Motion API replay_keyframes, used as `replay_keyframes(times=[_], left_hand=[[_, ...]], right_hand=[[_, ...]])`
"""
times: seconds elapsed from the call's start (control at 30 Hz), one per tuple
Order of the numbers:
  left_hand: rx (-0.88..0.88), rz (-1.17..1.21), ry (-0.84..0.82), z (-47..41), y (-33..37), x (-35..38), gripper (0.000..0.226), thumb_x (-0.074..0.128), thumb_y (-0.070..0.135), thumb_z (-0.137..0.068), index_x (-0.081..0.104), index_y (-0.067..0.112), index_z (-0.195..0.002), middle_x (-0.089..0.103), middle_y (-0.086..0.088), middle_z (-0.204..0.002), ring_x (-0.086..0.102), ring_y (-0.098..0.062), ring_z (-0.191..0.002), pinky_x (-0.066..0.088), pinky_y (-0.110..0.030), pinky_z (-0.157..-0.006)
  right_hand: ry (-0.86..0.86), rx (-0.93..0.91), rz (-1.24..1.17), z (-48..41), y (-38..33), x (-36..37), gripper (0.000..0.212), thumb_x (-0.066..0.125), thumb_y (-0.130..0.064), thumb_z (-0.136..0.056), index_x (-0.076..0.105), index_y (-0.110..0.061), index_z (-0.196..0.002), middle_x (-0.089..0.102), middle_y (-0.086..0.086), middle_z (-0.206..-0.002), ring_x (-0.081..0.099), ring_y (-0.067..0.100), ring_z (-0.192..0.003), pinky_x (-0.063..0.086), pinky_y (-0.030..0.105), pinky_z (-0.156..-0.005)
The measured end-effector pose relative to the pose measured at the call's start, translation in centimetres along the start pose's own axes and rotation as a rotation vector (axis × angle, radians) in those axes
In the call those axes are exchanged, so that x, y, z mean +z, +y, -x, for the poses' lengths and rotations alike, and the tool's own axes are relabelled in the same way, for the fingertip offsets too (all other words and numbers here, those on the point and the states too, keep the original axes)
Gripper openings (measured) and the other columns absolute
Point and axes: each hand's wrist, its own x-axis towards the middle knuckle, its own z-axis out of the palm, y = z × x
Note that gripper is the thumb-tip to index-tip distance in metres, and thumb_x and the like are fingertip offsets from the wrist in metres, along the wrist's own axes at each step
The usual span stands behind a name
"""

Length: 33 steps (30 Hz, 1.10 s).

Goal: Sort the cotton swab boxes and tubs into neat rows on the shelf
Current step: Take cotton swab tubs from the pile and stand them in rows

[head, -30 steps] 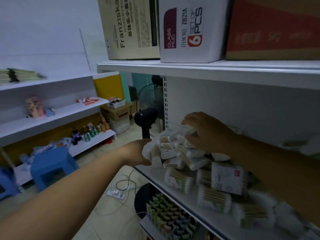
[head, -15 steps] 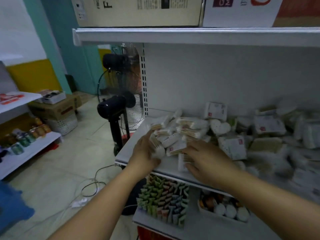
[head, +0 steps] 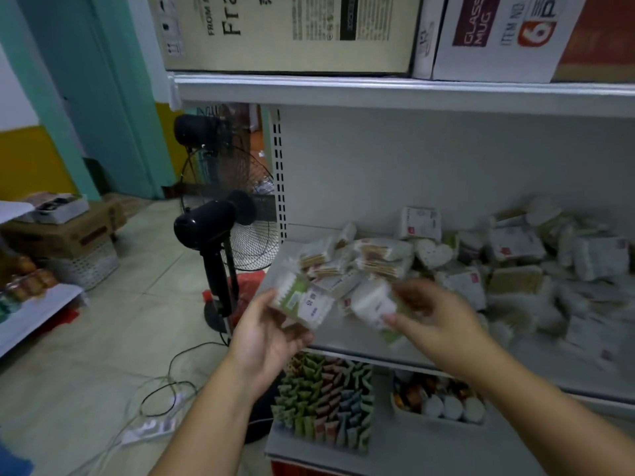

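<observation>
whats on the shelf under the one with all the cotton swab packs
On the lower shelf: a block of green, pink and blue packets and a tray of round white-topped items. The right forearm and the swab shelf hide the rest.

Our left hand point(head: 266, 333) is turned palm up, its fingers curled under a clear swab pack point(head: 300, 298). Our right hand point(head: 434, 316), back upward and blurred, grips a white tub point(head: 372, 302) between thumb and fingers. Both bare forearms stretch forward, with the hands near each other but apart.
</observation>
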Motion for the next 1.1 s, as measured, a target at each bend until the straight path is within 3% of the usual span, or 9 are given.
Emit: replay_keyframes(times=[0.1,0.2,0.37,0.47,0.6,0.73,0.87,1.0,1.1], left_hand=[[-0.223,0.029,-0.096,1.1,-0.6,1.1,0.056,0.034,0.051,-0.089,0.061,0.012,-0.118,0.067,-0.02,-0.108,0.063,-0.034,-0.088,0.051,-0.035,-0.061],[-0.335,0.085,-0.198,1.9,-2.5,3.8,0.064,0.04,0.055,-0.081,0.065,0.007,-0.115,0.062,-0.025,-0.118,0.063,-0.041,-0.099,0.057,-0.044,-0.071],[-0.391,0.097,-0.306,2.5,-6.8,10.0,0.067,0.03,0.06,-0.088,0.052,0.01,-0.127,0.059,-0.022,-0.125,0.059,-0.037,-0.114,0.051,-0.053,-0.085],[-0.445,0.086,-0.411,2.9,-10.3,15.0,0.07,0.04,0.06,-0.08,0.057,0.01,-0.125,0.06,-0.019,-0.127,0.061,-0.031,-0.111,0.05,-0.046,-0.089],[-0.466,-0.087,-0.531,4.5,-17.1,22.5,0.047,0.066,0.028,-0.073,0.066,0.008,-0.115,0.063,-0.017,-0.122,0.064,-0.027,-0.105,0.046,-0.042,-0.095],[-0.403,-0.283,-0.56,6.4,-23.9,30.7,0.047,0.069,0.013,-0.066,0.06,0.012,-0.112,0.068,-0.015,-0.111,0.068,-0.026,-0.09,0.053,-0.041,-0.083],[-0.342,-0.244,-0.626,8.7,-30.3,38.4,0.044,0.066,0.015,-0.07,0.057,0.011,-0.113,0.073,-0.012,-0.097,0.071,-0.021,-0.08,0.058,-0.032,-0.061],[-0.434,-0.294,-0.727,11.0,-36.1,44.7,0.054,0.066,0.019,-0.069,0.051,0.01,-0.121,0.069,-0.013,-0.106,0.069,-0.025,-0.085,0.059,-0.043,-0.07],[-0.406,-0.394,-0.772,11.8,-39.9,49.1,0.046,0.075,0.009,-0.06,0.061,0.013,-0.104,0.07,-0.007,-0.088,0.068,-0.018,-0.075,0.058,-0.036,-0.067]], right_hand=[[0.056,0.222,-0.629,0.6,-0.7,-1.2,0.044,0.073,-0.034,-0.068,0.064,-0.017,-0.107,0.072,0.0,-0.1,0.067,0.019,-0.097,0.052,0.032,-0.08],[0.042,0.362,-0.931,1.5,-0.7,-2.4,0.042,0.064,-0.023,-0.079,0.057,-0.006,-0.116,0.068,0.016,-0.11,0.065,0.031,-0.101,0.055,0.041,-0.08],[0.128,0.413,-0.993,4.3,1.4,-5.7,0.033,0.054,-0.023,-0.093,0.054,-0.003,-0.119,0.067,0.019,-0.11,0.065,0.033,-0.1,0.054,0.045,-0.083],[0.269,0.416,-1.046,7.0,3.9,-9.8,0.024,0.052,-0.024,-0.092,0.058,-0.007,-0.107,0.07,0.016,-0.097,0.068,0.025,-0.084,0.056,0.035,-0.068],[0.439,0.44,-1.054,12.3,8.5,-17.1,0.013,0.049,-0.025,-0.094,0.055,-0.013,-0.095,0.066,0.011,-0.086,0.062,0.022,-0.073,0.05,0.034,-0.066],[0.578,0.44,-1.093,18.6,12.8,-25.3,0.023,0.044,-0.032,-0.096,0.052,-0.015,-0.109,0.065,0.015,-0.098,0.061,0.031,-0.085,0.049,0.035,-0.067],[0.669,0.39,-1.125,25.0,16.2,-32.7,0.027,0.048,-0.033,-0.093,0.051,-0.012,-0.11,0.061,0.024,-0.101,0.061,0.031,-0.079,0.048,0.037,-0.066],[0.772,0.328,-1.142,31.1,18.8,-39.1,0.041,0.059,-0.033,-0.074,0.054,-0.009,-0.107,0.067,0.017,-0.091,0.064,0.028,-0.08,0.053,0.037,-0.065],[0.872,0.296,-1.14,34.5,20.9,-43.5,0.037,0.06,-0.031,-0.071,0.057,-0.012,-0.102,0.069,0.013,-0.084,0.067,0.025,-0.076,0.055,0.034,-0.062]])
